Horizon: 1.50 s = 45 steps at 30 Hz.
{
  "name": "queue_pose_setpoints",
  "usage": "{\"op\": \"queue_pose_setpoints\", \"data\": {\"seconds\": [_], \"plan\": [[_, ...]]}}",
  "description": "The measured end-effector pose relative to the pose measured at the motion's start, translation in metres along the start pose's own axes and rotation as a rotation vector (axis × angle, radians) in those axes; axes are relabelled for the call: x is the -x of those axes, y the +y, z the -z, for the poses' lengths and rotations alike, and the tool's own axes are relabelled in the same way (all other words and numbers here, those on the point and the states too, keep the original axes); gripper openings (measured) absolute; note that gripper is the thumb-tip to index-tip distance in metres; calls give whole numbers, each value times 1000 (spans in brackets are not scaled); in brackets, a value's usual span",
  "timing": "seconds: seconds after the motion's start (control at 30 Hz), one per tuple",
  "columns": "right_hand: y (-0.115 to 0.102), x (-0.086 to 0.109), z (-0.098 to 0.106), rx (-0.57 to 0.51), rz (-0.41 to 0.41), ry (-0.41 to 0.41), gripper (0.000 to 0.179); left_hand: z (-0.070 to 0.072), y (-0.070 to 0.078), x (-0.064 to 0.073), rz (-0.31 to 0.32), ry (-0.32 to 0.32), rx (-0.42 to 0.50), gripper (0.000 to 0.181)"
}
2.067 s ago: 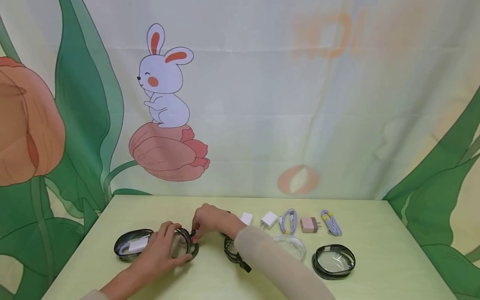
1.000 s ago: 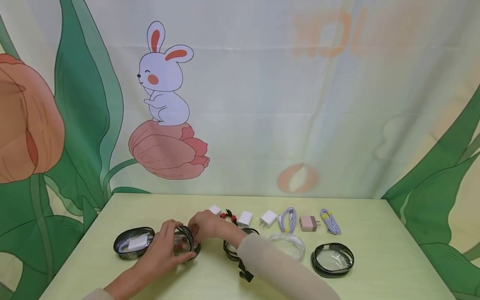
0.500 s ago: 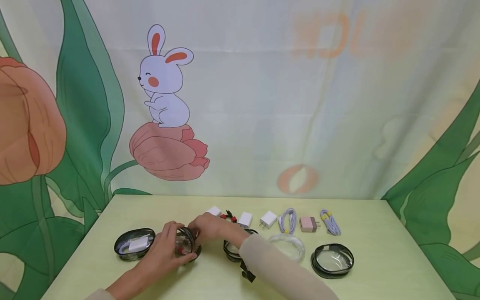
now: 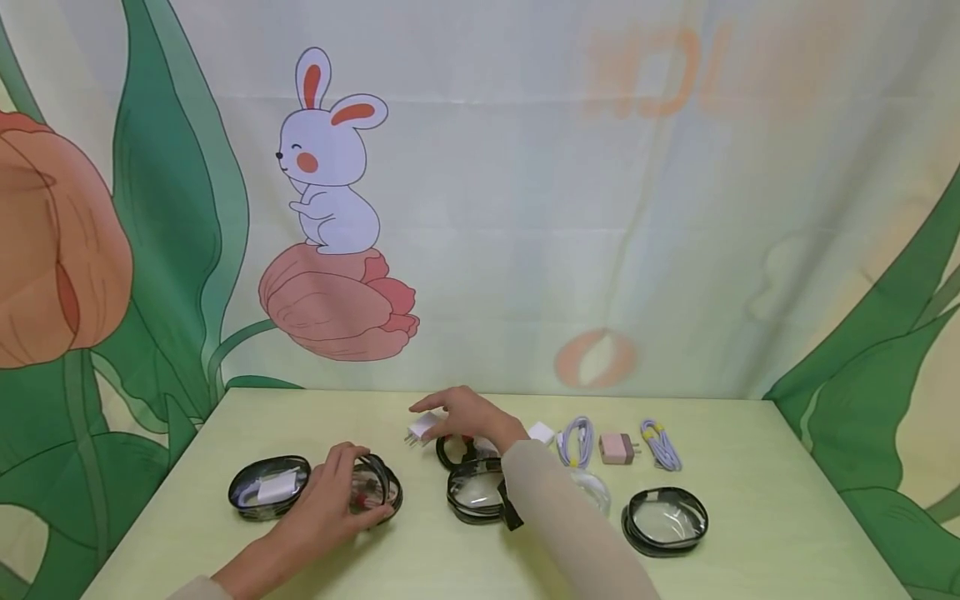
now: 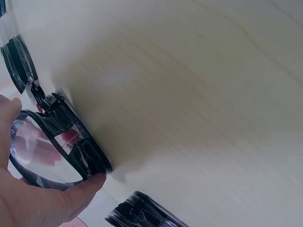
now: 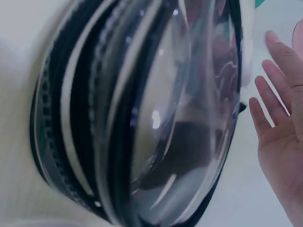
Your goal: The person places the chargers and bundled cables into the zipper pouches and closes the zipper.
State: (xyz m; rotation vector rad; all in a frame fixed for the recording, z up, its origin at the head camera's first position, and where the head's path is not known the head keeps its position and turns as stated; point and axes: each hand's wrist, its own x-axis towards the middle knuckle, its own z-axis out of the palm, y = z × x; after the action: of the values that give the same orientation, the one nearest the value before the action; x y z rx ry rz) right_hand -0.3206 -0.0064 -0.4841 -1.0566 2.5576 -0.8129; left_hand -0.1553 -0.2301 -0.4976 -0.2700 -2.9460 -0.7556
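Note:
My left hand (image 4: 326, 496) grips a small clear zip pouch (image 4: 369, 487) with black trim, fingers over its far side and thumb at the near side. Something red shows through the pouch wall, also in the left wrist view, where the hand (image 5: 42, 189) holds the pouch (image 5: 61, 142) by its rim. Farther back, my right hand (image 4: 468, 415) hovers with spread fingers around a white plug charger (image 4: 423, 427); contact cannot be made out. The right wrist view shows that hand (image 6: 284, 113) with straight fingers beyond a clear black-trimmed pouch (image 6: 156, 113).
A pouch holding a white charger (image 4: 277, 487) lies at left. Another clear pouch (image 4: 476, 492) sits under the right forearm, and one more (image 4: 665, 521) at right. Along the back are a white charger (image 4: 542, 433), purple cable (image 4: 576, 442), pink charger (image 4: 617, 448) and another purple cable (image 4: 662, 446).
My right hand has left the held pouch and moved back and right to the white charger. Red-ended contents now lie inside the pouch. My left hand keeps its grip in place.

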Motion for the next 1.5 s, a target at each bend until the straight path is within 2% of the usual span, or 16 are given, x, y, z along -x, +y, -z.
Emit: {"op": "queue_pose_setpoints", "data": {"seconds": [0.23,0.6,0.8,1.1,1.5], "plan": [[2,-4,-4,44,-71,-15,62,0,-2,0,-23,7,-12,84],[4,-13,-9,81,-102,-29,55,-2,-4,-2,-26,5,-20,84],[5,-15,-9,75,-100,-7,55,-2,-3,-2,-20,1,-22,85],[6,-13,-12,48,-145,10,57,-3,-4,-1,-36,6,-23,83],[8,-15,-22,39,-128,81,54,-4,-3,-2,-44,1,-19,82]]}}
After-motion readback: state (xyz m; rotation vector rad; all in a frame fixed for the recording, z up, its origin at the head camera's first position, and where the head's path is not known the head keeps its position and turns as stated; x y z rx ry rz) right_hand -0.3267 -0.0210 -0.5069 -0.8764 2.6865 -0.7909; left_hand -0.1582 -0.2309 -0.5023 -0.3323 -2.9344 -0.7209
